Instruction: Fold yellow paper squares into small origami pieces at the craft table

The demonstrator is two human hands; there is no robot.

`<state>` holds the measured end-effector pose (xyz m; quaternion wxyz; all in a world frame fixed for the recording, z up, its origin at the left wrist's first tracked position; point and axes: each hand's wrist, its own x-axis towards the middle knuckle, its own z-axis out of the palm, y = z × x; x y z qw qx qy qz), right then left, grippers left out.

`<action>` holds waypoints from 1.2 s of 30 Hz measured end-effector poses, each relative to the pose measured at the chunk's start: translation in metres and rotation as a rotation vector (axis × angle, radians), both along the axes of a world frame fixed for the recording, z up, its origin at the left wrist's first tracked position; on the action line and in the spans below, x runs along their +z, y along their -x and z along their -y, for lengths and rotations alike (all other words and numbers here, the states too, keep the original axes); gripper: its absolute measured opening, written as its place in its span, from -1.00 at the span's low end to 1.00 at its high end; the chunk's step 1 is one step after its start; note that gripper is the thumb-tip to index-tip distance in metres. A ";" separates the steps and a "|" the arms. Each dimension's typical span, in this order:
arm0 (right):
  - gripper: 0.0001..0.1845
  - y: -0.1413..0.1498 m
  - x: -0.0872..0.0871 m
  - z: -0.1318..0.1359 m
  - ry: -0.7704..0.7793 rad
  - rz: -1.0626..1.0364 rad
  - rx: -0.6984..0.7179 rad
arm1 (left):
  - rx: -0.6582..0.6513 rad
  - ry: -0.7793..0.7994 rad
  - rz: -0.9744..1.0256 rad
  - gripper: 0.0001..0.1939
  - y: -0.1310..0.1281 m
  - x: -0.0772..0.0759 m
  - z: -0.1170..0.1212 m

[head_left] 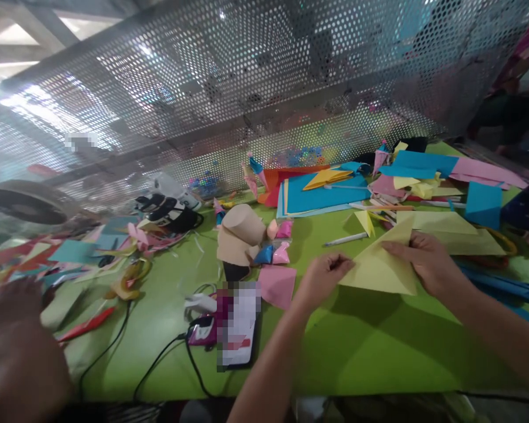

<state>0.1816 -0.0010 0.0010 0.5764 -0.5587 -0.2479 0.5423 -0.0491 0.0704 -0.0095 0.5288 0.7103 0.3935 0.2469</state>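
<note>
A pale yellow sheet of paper [379, 267], folded with a raised pointed flap, is held above the green table between my two hands. My left hand [324, 276] pinches its left corner between thumb and fingers. On the right side, my right hand [427, 258] grips the flap, thumb in front and fingers behind. Just beyond the sheet lie a white pen [346, 239] and a small folded yellow paper piece [365, 223]. To the left of my left hand is a pink paper square [277, 286] flat on the table.
A phone [240, 323] with cables lies left of my forearm. Behind it stand a beige roll [242, 232] and small wrapped packets [273, 252]. Blue sheets [321, 194] and other coloured papers spread along the back, before a perforated metal screen [247, 88]. Another person's arm [22, 346] rests at far left.
</note>
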 end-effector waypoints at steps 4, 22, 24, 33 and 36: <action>-0.51 -0.005 0.005 -0.002 -0.005 -0.007 -0.090 | 0.002 0.020 -0.017 -0.69 0.008 0.006 -0.005; -0.53 -0.005 -0.001 0.002 -0.058 0.273 -0.054 | 0.022 -0.132 0.038 -0.62 0.006 0.013 0.000; -0.53 -0.001 -0.001 0.004 -0.048 0.273 0.000 | 0.013 -0.133 0.030 -0.69 0.000 0.011 0.004; -0.46 -0.008 -0.006 -0.001 -0.325 0.476 -0.131 | 0.195 -0.130 0.068 -0.77 -0.004 0.006 0.004; -0.54 -0.008 -0.007 -0.001 -0.288 0.433 -0.089 | 0.212 -0.152 0.100 -0.77 -0.004 0.008 0.004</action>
